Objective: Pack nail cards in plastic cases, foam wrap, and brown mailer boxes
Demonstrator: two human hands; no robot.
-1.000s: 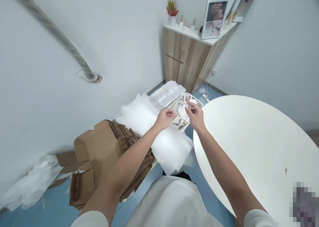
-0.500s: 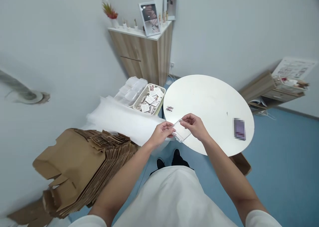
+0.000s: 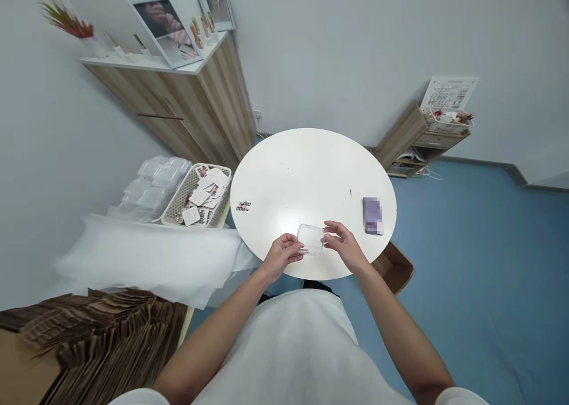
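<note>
You face a round white counter (image 3: 306, 162) on blue floor (image 3: 480, 257), a pale grey wall (image 3: 320, 55) behind it, a wood-grain cabinet (image 3: 164, 99) to your left and a wooden shelf unit (image 3: 403, 131) to your right.

Both forearms (image 3: 237, 325) are angled inward, the left hand (image 3: 280, 255) and right hand (image 3: 345, 247) being held near each other, half curled.
</note>
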